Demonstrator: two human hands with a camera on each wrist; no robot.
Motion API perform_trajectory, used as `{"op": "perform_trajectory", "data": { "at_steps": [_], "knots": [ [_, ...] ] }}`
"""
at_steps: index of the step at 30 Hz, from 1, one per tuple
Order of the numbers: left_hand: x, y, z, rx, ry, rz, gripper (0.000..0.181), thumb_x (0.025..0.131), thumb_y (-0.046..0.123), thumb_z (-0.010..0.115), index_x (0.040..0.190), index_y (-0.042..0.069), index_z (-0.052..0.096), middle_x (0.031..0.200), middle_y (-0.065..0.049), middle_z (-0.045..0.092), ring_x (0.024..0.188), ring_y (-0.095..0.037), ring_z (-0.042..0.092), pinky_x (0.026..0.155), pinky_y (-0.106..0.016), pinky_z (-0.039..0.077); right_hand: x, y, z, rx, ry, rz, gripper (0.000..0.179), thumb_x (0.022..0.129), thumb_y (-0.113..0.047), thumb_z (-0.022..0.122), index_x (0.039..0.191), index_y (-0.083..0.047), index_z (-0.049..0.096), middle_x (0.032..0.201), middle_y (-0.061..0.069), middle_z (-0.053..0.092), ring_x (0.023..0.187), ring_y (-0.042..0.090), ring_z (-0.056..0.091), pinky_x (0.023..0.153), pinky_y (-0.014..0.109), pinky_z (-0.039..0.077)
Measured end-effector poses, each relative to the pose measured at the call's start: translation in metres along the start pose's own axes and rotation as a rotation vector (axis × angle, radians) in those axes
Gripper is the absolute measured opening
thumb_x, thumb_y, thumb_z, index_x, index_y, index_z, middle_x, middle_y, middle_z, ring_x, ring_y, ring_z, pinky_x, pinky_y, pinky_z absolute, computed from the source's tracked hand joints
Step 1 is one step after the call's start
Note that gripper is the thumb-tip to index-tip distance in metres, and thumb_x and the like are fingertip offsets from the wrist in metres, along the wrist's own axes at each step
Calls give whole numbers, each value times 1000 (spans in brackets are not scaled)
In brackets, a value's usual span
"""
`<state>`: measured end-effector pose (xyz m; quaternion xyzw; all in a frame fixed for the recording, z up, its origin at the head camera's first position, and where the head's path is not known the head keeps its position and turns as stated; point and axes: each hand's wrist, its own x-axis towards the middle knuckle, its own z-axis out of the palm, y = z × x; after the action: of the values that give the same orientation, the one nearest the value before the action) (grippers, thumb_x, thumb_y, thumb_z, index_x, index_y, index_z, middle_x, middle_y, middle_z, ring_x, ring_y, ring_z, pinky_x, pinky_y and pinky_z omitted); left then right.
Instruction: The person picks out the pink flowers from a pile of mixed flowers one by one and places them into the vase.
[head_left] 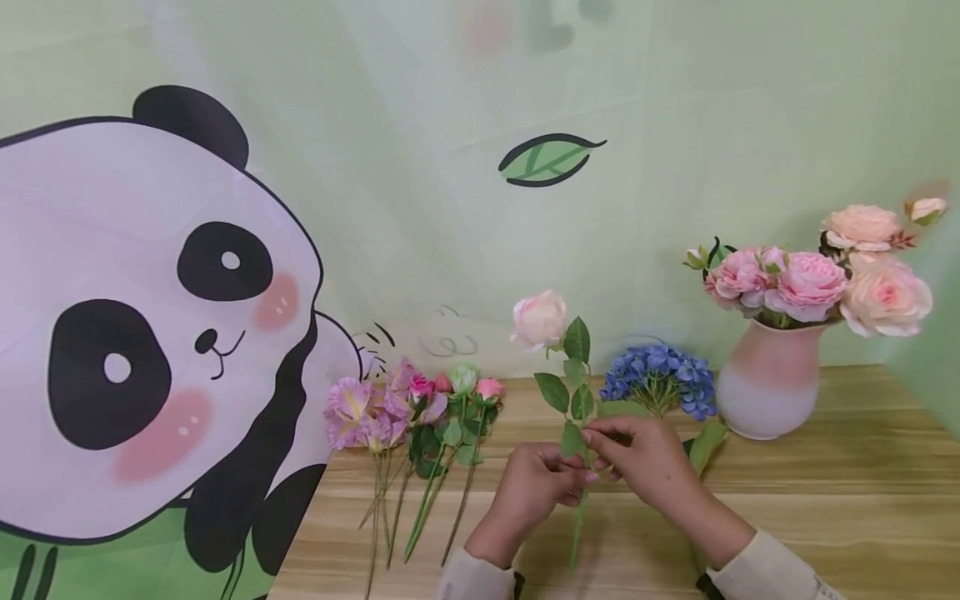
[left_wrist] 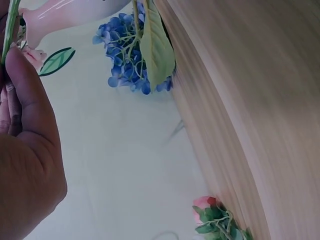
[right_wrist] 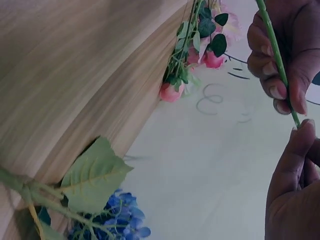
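Observation:
A pale pink rose (head_left: 540, 319) on a leafy green stem stands upright above the table, held by both hands. My left hand (head_left: 528, 487) pinches the stem below the leaves; the left wrist view shows its thumb (left_wrist: 27, 82) against the stem (left_wrist: 10, 30). Slightly higher, my right hand (head_left: 648, 458) pinches the stem by the lower leaves. In the right wrist view, the right thumb (right_wrist: 300, 142) meets the stem (right_wrist: 274, 42) just beyond the left fingers. The hands partly cover the middle of the stem.
Blue hydrangea (head_left: 660, 375) lies behind the right hand. Further right, a pink-and-white vase (head_left: 772, 383) holds pink and peach flowers. Purple flowers (head_left: 363, 408) and several small roses (head_left: 465, 381) lie on the left of the wooden table (head_left: 840, 492). A panda-printed backdrop (head_left: 420, 208) hangs behind.

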<state>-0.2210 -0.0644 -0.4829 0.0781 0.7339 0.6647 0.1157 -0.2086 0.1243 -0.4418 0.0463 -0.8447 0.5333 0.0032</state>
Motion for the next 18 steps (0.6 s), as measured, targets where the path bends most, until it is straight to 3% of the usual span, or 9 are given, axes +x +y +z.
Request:
{"op": "perform_trajectory", "data": {
  "at_steps": [6, 11, 14, 18],
  "knots": [
    [-1, 0, 5, 27, -18, 5, 13, 96, 5, 90, 100, -6, 84, 92, -20, 86, 68, -8, 75, 65, -26, 66, -2, 3, -8, 22, -10, -49, 24, 108, -16, 78, 123, 3, 82, 92, 13, 86, 74, 16, 78, 65, 31, 66],
    [-1, -2, 6, 33, -17, 23, 15, 98, 8, 89, 107, -3, 85, 99, -16, 87, 84, -17, 83, 72, -31, 70, -7, 5, -24, 17, 24, -105, 21, 110, -13, 76, 121, 3, 81, 103, 16, 86, 79, 15, 80, 68, 31, 67],
    [0, -2, 4, 40, -20, 14, 17, 102, 14, 87, 113, 1, 85, 105, -12, 87, 94, -20, 85, 77, -34, 71, -12, 4, -48, -70, 133, -202, 17, 109, -12, 77, 117, 2, 82, 99, 14, 86, 73, 7, 77, 65, 26, 65],
    [1, -4, 1, 36, -24, -15, 17, 105, 20, 85, 115, 6, 86, 108, -13, 87, 97, -21, 85, 76, -37, 72, -14, -4, -92, -233, 391, -418, 7, 103, -1, 80, 109, 2, 81, 86, 15, 83, 69, -11, 66, 59, 15, 57]
  ]
}}
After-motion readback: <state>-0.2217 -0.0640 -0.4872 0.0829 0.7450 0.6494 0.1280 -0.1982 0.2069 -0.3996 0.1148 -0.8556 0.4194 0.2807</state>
